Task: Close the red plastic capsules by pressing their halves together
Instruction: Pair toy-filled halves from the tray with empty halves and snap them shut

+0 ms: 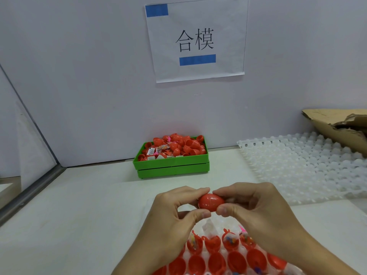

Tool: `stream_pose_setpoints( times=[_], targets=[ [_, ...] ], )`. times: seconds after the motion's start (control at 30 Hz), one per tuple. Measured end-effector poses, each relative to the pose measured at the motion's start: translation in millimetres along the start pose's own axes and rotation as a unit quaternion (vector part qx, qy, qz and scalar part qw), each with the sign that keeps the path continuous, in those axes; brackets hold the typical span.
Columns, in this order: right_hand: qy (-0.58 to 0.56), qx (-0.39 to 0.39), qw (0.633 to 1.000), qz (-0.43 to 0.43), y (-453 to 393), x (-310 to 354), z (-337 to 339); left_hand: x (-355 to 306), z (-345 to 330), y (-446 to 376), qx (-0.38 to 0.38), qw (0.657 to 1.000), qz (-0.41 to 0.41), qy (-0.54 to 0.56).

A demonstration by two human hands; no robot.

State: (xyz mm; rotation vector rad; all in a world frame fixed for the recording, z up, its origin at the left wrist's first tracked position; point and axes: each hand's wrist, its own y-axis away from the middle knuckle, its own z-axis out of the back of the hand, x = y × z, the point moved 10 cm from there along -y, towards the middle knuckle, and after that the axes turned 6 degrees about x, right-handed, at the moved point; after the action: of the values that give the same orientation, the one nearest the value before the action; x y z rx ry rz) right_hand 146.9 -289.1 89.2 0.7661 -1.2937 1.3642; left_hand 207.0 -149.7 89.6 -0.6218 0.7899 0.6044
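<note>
A red egg-shaped capsule (211, 202) is held above the table between both hands. My left hand (174, 213) pinches its left end with thumb and fingers. My right hand (256, 209) pinches its right end the same way. The two halves look joined, with a faint seam near the left side. Below my hands a clear dimpled tray (222, 225) holds several open red capsule halves (215, 262), some with small toys and paper inside.
A green bin (171, 165) heaped with red capsules and packets stands at the back by the wall. A stack of clear dimpled trays (301, 167) lies at the right, with torn cardboard (337, 126) behind it. A paper sign (196, 40) hangs on the wall.
</note>
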Motion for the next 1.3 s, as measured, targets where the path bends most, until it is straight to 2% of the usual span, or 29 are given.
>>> stream_pose_setpoints(
  times=[0.57, 0.97, 1.13, 1.2, 1.3],
  targets=[
    [-0.02, 0.005, 1.0, 0.022, -0.6, 7.3, 1.5, -1.9, 1.5, 1.1, -0.005, 1.0, -0.009, 0.027],
    [0.053, -0.015, 0.997, 0.047, -0.1, 10.9, 2.6, -10.0, -1.8, 1.9, 0.001, 0.999, -0.014, 0.037],
    [0.099, -0.01, 0.994, 0.045, 0.3, 12.3, 0.3, -11.7, -3.7, 1.9, -0.003, 1.0, -0.02, 0.007],
    [0.08, 0.015, 0.996, 0.04, 0.6, 13.6, -3.0, -15.1, -2.9, 1.7, -0.006, 0.999, -0.03, -0.028],
    [-0.046, 0.035, 0.998, 0.022, -1.2, 12.0, -2.1, -20.0, 2.5, 1.1, -0.016, 0.999, -0.047, -0.013]
  ],
)
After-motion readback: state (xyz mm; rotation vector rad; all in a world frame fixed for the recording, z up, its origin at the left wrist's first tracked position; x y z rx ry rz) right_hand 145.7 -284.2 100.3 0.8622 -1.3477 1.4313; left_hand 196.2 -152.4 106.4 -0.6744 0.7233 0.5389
